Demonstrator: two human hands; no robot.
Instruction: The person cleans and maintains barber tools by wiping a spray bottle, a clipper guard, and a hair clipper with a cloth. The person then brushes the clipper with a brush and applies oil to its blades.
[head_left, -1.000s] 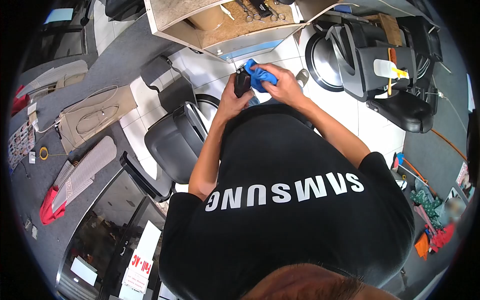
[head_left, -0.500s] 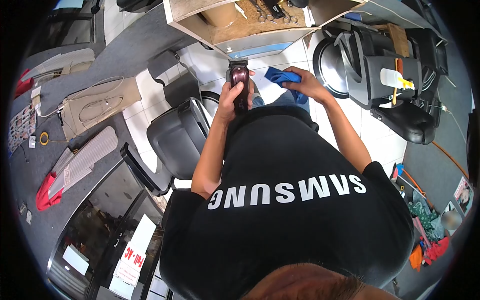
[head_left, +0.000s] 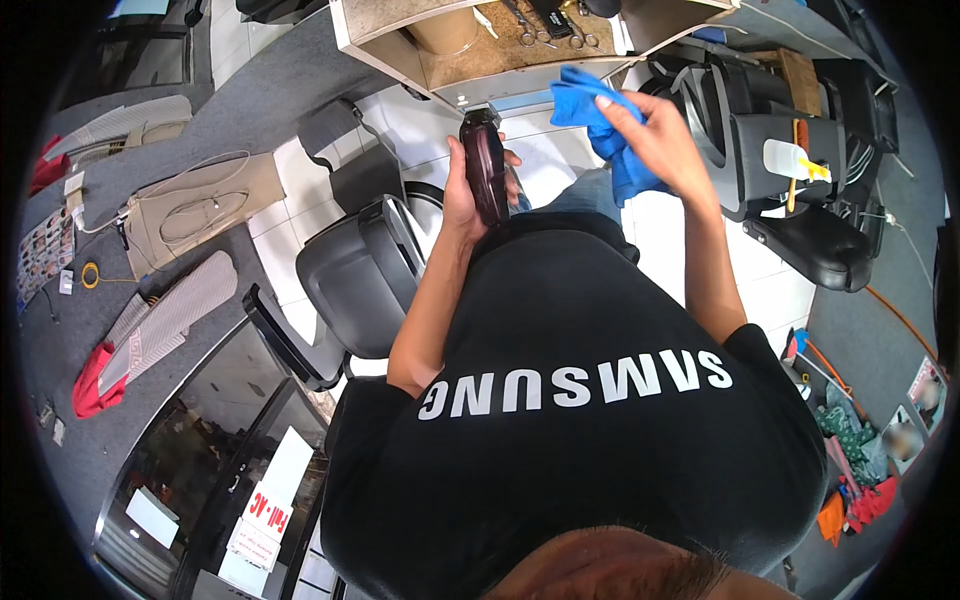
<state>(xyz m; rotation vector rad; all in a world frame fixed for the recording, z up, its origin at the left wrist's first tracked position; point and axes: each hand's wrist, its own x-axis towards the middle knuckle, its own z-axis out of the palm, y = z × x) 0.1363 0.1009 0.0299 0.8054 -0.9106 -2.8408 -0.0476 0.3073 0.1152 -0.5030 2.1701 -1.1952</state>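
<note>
A dark maroon hair clipper (head_left: pixel 484 165) rests in my left hand (head_left: pixel 460 198), its blade end pointing away from me and tilted slightly right. My left fingers wrap around its sides. My right hand (head_left: pixel 668 145) pinches a blue cloth (head_left: pixel 628 160) between thumb and fingers. The cloth hangs in folds, lifted to the right of the clipper and apart from it.
Ahead stands an open shelf (head_left: pixel 480 65) holding scissors (head_left: pixel 582 38) and other tools. A black chair (head_left: pixel 355 275) is at my left. To the right are a barber chair (head_left: pixel 700 110) and a white bottle (head_left: pixel 783 158).
My right hand has raised the blue cloth, moving up and to the right, and it now hangs more unfolded. The clipper has tilted and shifted slightly right in my left hand.
</note>
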